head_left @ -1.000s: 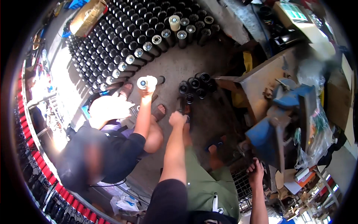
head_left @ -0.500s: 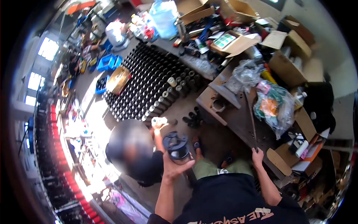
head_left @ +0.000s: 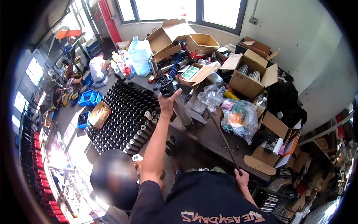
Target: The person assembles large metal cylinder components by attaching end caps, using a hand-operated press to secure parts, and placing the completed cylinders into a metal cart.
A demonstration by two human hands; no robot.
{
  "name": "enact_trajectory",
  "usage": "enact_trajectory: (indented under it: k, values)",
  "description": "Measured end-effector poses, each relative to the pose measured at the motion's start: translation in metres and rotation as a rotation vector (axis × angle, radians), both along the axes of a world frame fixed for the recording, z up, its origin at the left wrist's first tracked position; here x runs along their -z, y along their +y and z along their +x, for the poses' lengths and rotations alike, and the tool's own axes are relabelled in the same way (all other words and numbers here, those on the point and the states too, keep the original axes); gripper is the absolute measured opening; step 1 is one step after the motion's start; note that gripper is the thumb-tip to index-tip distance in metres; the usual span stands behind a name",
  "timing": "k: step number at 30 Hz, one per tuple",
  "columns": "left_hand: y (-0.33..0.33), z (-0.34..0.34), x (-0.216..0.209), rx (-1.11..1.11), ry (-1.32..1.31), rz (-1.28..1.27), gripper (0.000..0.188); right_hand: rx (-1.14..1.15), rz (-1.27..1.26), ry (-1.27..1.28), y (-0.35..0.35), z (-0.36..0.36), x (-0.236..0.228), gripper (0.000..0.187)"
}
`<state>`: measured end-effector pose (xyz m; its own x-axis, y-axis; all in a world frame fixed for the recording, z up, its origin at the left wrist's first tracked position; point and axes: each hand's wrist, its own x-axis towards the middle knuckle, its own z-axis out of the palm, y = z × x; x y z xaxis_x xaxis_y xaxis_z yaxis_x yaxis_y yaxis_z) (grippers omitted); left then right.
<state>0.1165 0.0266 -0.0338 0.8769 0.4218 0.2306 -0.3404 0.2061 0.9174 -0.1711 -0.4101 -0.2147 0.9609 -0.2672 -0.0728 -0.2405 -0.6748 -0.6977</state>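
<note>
My left hand (head_left: 168, 104) is wrapped round the upper part of a metal cylinder (head_left: 182, 112) with a black, open-looking top. The cylinder leans slightly, its lower end at the bench's near left corner; whether it rests in the ring-shaped fixture seen there earlier is hidden. In my right hand (head_left: 242, 177), closed near the bench's front edge, is the end of a long thin dark rod (head_left: 223, 138). The rod slants away to the left across the workbench (head_left: 209, 143), its far end near a crumpled clear plastic bag (head_left: 212, 96).
A crouching person in a dark cap (head_left: 115, 179) is close on my left, holding a small cylinder (head_left: 136, 158). Rows of black cylinders (head_left: 123, 112) stand on the floor beyond. Cardboard boxes (head_left: 246, 76) and a bag of colourful items (head_left: 238, 121) crowd the bench.
My left hand has lifted the cylinder from low beside my legs, forward and up to the bench corner. My right hand still holds the rod. The view has tilted up toward the windows.
</note>
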Motion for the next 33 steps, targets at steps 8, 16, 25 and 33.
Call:
enact_trajectory:
  k: [8, 16, 25, 33]
  values:
    - [-0.014, 0.058, -0.014, 0.200, 0.392, -0.059, 0.030, 0.050, 0.008, -0.088, 0.025, -0.022, -0.017, 0.033]
    - [-0.045, 0.033, 0.021, -0.521, 0.001, 0.445, 0.065, 0.122, 0.129, -0.015, 0.057, -0.027, -0.054, 0.034]
    - [0.009, 0.001, 0.009, 0.869, 0.095, 0.297, 0.068, 0.036, 0.143, -0.009, 0.035, -0.012, -0.066, 0.031]
    - [-0.022, -0.014, 0.027, 0.322, 0.000, 0.322, 0.055, -0.154, -0.060, -0.142, 0.006, 0.047, -0.131, 0.027]
